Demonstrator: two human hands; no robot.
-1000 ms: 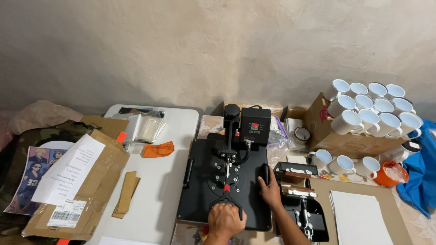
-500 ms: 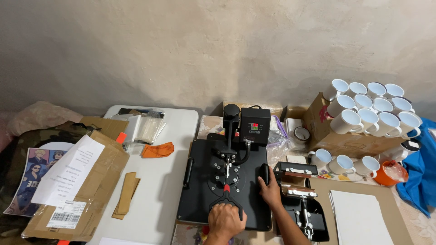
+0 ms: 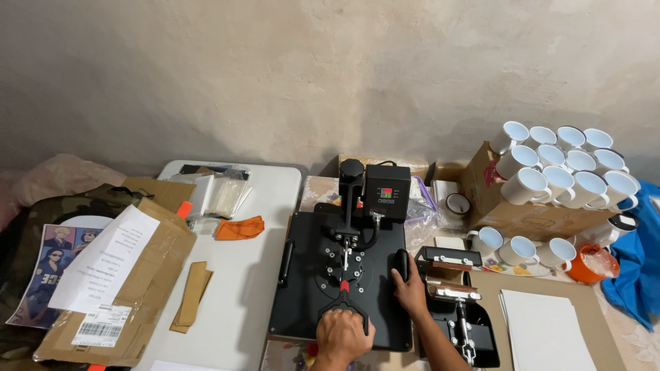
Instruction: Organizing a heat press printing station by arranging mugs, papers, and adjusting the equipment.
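Gripping the press handle (image 3: 347, 307) at its near end, the left hand (image 3: 342, 335) is closed in a fist over it, knuckles up. The right hand (image 3: 412, 292) lies with fingers curled against the right edge of the heat press (image 3: 302, 295), beside the side grip (image 3: 402, 264); it steadies the plate rather than clasping anything fully.

Judgement on the step: the handle should be moved with an even pull along its own arc, wrist in line with the lever, while the right hand keeps the press from sliding. Fingers of the right hand should stay on the outer edge, clear of the seam between the plates.

Position: the handle runs down the middle of the press, from the pivot post (image 3: 351, 180) at the rear toward the person, and ends under the left fist. The control box (image 3: 386, 192) sits at the rear right of the press.

Surroundings relative to the press: a mug press (image 3: 459, 309) stands just to its right, white sheets (image 3: 546, 331) beyond that. White mugs (image 3: 564, 168) are stacked on a carton (image 3: 509, 213) to the rear right. An orange cloth (image 3: 240, 228) lies left of the press, a flattened box (image 3: 137, 275) farther left.
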